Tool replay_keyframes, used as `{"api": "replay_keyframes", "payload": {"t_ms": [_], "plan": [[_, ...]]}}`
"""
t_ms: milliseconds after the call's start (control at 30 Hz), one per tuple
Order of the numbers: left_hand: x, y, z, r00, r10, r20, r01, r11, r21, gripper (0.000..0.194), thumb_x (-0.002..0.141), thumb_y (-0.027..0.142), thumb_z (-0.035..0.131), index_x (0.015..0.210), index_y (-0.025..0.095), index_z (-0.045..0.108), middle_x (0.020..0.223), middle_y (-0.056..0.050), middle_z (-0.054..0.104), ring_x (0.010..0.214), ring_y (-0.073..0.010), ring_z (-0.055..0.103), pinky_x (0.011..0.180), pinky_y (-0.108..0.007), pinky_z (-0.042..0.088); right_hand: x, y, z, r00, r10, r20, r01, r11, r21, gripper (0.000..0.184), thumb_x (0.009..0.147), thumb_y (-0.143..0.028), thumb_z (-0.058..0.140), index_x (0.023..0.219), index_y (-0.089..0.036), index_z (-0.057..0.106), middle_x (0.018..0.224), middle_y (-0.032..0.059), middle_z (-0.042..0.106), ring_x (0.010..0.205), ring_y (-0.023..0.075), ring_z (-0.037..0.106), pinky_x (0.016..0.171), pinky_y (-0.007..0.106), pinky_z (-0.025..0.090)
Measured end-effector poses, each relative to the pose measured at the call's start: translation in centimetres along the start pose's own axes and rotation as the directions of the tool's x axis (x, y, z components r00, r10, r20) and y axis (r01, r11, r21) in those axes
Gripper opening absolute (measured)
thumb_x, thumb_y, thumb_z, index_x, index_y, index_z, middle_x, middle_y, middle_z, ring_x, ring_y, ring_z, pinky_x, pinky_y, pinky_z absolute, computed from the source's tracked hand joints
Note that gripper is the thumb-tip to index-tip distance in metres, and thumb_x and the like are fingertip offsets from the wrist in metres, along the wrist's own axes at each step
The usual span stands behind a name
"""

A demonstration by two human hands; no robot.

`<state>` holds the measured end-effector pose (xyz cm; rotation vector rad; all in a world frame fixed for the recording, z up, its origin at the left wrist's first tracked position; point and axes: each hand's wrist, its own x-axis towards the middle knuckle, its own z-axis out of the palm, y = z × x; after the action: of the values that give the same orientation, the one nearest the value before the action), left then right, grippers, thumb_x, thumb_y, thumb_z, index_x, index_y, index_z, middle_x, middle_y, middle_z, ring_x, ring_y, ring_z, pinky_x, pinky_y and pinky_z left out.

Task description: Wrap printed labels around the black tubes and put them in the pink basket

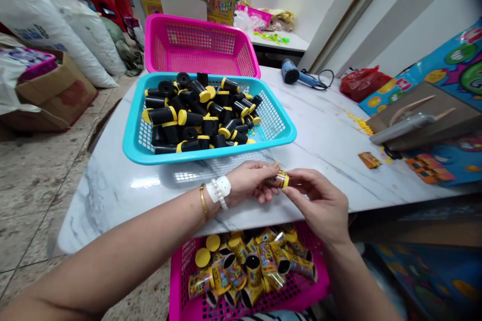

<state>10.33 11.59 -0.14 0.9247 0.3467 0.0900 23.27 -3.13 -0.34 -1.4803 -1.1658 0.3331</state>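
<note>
My left hand is closed round a small black cup with a yellow printed wrapper and a yellow cap. The fingers of my right hand pinch the capped end, so both hands meet on it above the table's front edge. Beyond them stands a blue basket with many plain black cups, most with yellow caps. Below my hands, a pink basket holds cups in yellow printed wrappers and two loose yellow caps.
Behind the blue basket sits another pink basket. A blue heat gun with a cord lies on the marble-patterned table. At right are a red plastic bag, a cardboard box and a small wrapper. White sacks stand left.
</note>
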Motion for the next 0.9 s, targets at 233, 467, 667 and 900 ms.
{"api": "replay_keyframes", "payload": {"t_ms": [233, 467, 667, 900], "plan": [[-0.4, 0.2, 0.2, 0.962, 0.27, -0.051, -0.238, 0.911, 0.338, 0.032, 0.085, 0.041, 0.072, 0.099, 0.012, 0.071, 0.072, -0.001, 0.064, 0.06, -0.0089, 0.054, 0.058, -0.022, 0.043, 0.4, 0.3, 1.5, 0.994, 0.067, -0.086, -0.06, 0.995, 0.082, 0.018, 0.079, -0.02, 0.081, 0.097, -0.024, 0.078, 0.087, 0.0025, 0.072, 0.074, 0.0162, 0.072, 0.065, 0.029, 0.065], [-0.9, 0.6, 0.8, 0.952, 0.274, -0.138, -0.185, 0.871, 0.454, 0.056, 0.085, 0.059, 0.066, 0.116, 0.014, 0.058, 0.073, -0.001, 0.064, 0.06, -0.0137, 0.058, 0.057, -0.026, 0.045, 0.7, -0.2, 1.9, 0.976, 0.205, -0.07, -0.182, 0.95, 0.253, 0.017, 0.08, -0.026, 0.082, 0.095, -0.021, 0.076, 0.078, 0.0006, 0.075, 0.059, 0.0134, 0.071, 0.06, 0.027, 0.063], [-0.8, 1.1, 0.1, 0.959, 0.256, -0.123, -0.162, 0.848, 0.504, 0.044, 0.085, 0.057, 0.066, 0.09, 0.014, 0.06, 0.066, 0.002, 0.054, 0.056, -0.0093, 0.047, 0.054, -0.023, 0.036, 1.0, 1.2, 1.9, 0.984, 0.088, -0.153, -0.054, 0.976, 0.21, 0.019, 0.074, -0.025, 0.085, 0.092, -0.022, 0.08, 0.089, 0.005, 0.076, 0.076, 0.0177, 0.074, 0.068, 0.031, 0.065], [-1.1, 1.0, 0.6, 0.926, 0.376, -0.039, -0.285, 0.76, 0.584, 0.03, 0.082, 0.042, 0.072, 0.094, 0.017, 0.062, 0.08, 0.001, 0.059, 0.067, -0.0109, 0.051, 0.063, -0.023, 0.041, 1.5, 0.5, 2.4, 0.847, 0.532, 0.002, -0.428, 0.68, 0.595, 0.036, 0.058, -0.038, 0.094, 0.083, -0.016, 0.079, 0.072, 0.0057, 0.079, 0.047, 0.0137, 0.067, 0.048, 0.027, 0.062]]}}
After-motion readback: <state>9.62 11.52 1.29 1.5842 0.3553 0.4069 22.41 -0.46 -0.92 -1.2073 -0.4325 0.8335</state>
